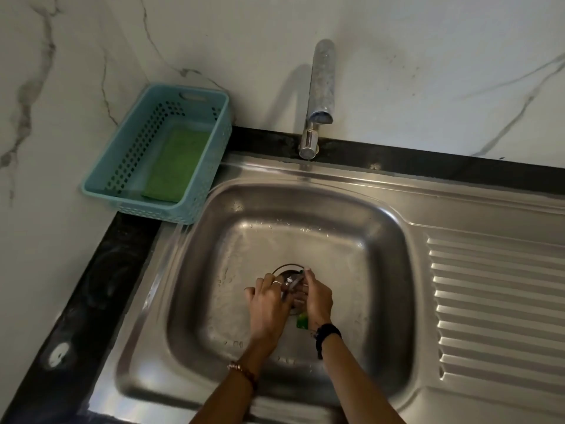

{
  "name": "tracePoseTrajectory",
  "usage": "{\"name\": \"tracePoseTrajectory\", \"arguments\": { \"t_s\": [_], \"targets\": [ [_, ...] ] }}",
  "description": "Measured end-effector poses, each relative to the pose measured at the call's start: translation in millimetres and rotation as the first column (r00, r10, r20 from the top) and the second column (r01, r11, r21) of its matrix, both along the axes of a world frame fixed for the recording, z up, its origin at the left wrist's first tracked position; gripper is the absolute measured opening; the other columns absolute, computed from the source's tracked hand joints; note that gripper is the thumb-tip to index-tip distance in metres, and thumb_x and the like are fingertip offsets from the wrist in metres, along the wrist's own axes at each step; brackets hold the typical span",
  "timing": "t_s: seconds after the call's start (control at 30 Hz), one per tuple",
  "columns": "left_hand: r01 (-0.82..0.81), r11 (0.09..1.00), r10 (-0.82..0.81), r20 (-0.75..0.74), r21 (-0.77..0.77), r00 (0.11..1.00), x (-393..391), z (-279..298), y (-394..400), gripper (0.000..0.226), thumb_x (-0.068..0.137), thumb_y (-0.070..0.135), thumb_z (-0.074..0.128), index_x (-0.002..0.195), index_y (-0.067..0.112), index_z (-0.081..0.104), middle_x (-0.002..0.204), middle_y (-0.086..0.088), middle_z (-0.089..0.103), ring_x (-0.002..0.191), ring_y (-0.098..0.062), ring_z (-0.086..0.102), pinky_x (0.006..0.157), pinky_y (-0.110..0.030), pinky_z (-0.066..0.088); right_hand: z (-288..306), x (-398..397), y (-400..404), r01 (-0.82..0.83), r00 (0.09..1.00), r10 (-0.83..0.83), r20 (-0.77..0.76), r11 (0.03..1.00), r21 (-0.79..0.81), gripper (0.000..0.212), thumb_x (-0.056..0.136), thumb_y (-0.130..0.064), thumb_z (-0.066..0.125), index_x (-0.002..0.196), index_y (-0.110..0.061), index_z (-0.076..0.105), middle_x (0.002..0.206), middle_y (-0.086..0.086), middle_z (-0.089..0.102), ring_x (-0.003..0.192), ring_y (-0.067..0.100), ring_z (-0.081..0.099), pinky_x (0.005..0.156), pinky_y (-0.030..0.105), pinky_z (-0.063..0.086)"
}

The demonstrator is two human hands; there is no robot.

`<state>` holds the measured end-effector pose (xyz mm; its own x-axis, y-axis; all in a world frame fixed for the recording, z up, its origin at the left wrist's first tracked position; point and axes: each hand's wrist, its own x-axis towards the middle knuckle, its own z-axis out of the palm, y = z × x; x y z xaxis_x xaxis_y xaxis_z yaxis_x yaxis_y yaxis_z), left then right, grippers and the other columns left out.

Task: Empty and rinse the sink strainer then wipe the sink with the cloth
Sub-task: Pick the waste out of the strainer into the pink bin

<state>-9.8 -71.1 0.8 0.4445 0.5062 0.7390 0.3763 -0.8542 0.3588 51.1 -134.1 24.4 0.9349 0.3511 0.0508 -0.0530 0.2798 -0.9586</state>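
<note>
While both hands' fingers (276, 283) pinch it, the strainer (290, 281) looks metallic, seemingly tilted.

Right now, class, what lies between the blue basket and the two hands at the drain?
In the head view, only bare wet steel: the sink rim and its sloping wall separate the basket from the left hand and right hand.

Two hands (269, 304), one sink (382, 209), one strainer (292, 281), one faucet (321, 87), one basket (128, 154), one sponge (174, 165)
</note>
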Motion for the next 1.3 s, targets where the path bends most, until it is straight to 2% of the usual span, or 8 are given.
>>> {"name": "tracePoseTrajectory", "arguments": {
  "t_s": [0.17, 0.23, 0.33, 0.53, 0.83, 1.0, 1.1, 1.3],
  "targets": [
    [0.223, 0.957, -0.22, 0.037, -0.186, 0.975, -12.5, -24.4, -9.7, 0.017, 0.083, 0.033, 0.063, 0.095, 0.022, 0.06, 0.104, 0.005, 0.056, 0.097, -0.012, 0.051, 0.082, -0.025, 0.027, -20.7, -6.0, -30.3, -0.056, 0.984, 0.076, -0.159, 0.99, 0.13, 0.017, 0.089, -0.011, 0.059, 0.095, 0.003, 0.065, 0.077, 0.013, 0.067, 0.063, 0.02, 0.063, 0.049, 0.021, 0.055],
    [0.377, 0.809, -0.326, 0.19, -0.451, 0.926, -24.1, -37.7, -14.4, 0.021, 0.084, 0.036, 0.062, 0.1, 0.024, 0.061, 0.108, 0.005, 0.055, 0.097, -0.008, 0.052, 0.078, -0.015, 0.035, -38.1, -8.4, -52.0, -0.117, 0.977, 0.139, -0.16, 0.983, 0.138, 0.015, 0.09, -0.012, 0.058, 0.097, -0.001, 0.065, 0.072, 0.007, 0.066, 0.063, 0.016, 0.061, 0.051, 0.019, 0.055],
    [0.464, 0.509, -0.2, 0.424, -0.725, 0.883, -45.9, -57.3, -21.3, 0.03, 0.087, 0.027, 0.06, 0.116, 0.017, 0.055, 0.112, -0.002, 0.057, 0.087, -0.004, 0.057, 0.065, -0.014, 0.047, -60.6, -15.2, -76.6, -0.239, 0.96, 0.25, -0.122, 0.966, 0.099, 0.012, 0.091, -0.018, 0.056, 0.095, -0.011, 0.065, 0.059, -0.006, 0.061, 0.057, 0.006, 0.056, 0.051, 0.017, 0.051],
    [0.55, 0.167, -0.159, 0.528, -0.818, 0.834, -75.2, -83.1, -44.4, 0.023, 0.088, 0.003, 0.055, 0.111, 0.003, 0.059, 0.079, -0.009, 0.066, 0.066, -0.018, 0.061, 0.061, -0.026, 0.052, -98.0, -35.1, -95.3, -0.259, 0.964, 0.26, -0.062, 0.966, 0.028, 0.014, 0.092, -0.018, 0.055, 0.087, -0.019, 0.068, 0.065, -0.009, 0.061, 0.051, 0.0, 0.05, 0.048, 0.015, 0.043],
    [0.502, 0.069, 0.076, 0.506, -0.862, 0.859, -98.8, -133.4, -74.8, 0.023, 0.082, -0.005, 0.061, 0.105, -0.007, 0.06, 0.082, -0.012, 0.064, 0.07, -0.019, 0.062, 0.062, -0.017, 0.056, -160.0, -79.1, -111.1, -0.095, 0.995, 0.099, 0.025, 0.986, -0.136, 0.034, 0.086, -0.01, 0.063, 0.12, -0.008, 0.062, 0.113, 0.013, 0.066, 0.102, 0.023, 0.064, 0.088, 0.038, 0.054],
    [0.395, 0.011, 0.141, 0.392, -0.919, 0.909, -84.7, -165.1, -81.5, 0.025, 0.081, -0.007, 0.062, 0.105, -0.014, 0.059, 0.074, -0.009, 0.062, 0.065, -0.016, 0.06, 0.057, -0.014, 0.054, -186.9, -67.5, -112.5, 0.002, 0.997, 0.03, 0.075, 0.922, -0.387, 0.026, 0.087, -0.014, 0.063, 0.111, -0.006, 0.065, 0.106, 0.021, 0.066, 0.08, 0.023, 0.065, 0.068, 0.023, 0.057],
    [0.318, 0.006, 0.147, 0.315, -0.948, 0.938, -82.0, -187.1, -76.1, 0.023, 0.081, -0.005, 0.064, 0.102, -0.011, 0.061, 0.076, -0.01, 0.064, 0.065, -0.016, 0.062, 0.058, -0.015, 0.055, -203.3, -59.0, -103.7, 0.023, 0.993, 0.04, 0.111, 0.855, -0.518, 0.032, 0.086, -0.012, 0.064, 0.116, -0.001, 0.063, 0.112, 0.016, 0.066, 0.091, 0.018, 0.061, 0.084, 0.026, 0.051],
    [0.213, 0.055, 0.174, 0.22, -0.975, 0.96, -80.6, -224.7, -52.5, 0.006, 0.081, 0.001, 0.067, 0.086, 0.004, 0.065, 0.071, -0.003, 0.067, 0.052, -0.005, 0.066, 0.055, -0.015, 0.056, -237.9, -54.9, -78.4, 0.0, 0.987, 0.102, 0.125, 0.774, -0.633, 0.03, 0.085, -0.017, 0.065, 0.112, -0.003, 0.065, 0.108, 0.016, 0.067, 0.092, 0.026, 0.066, 0.088, 0.04, 0.056]
  ]
}}
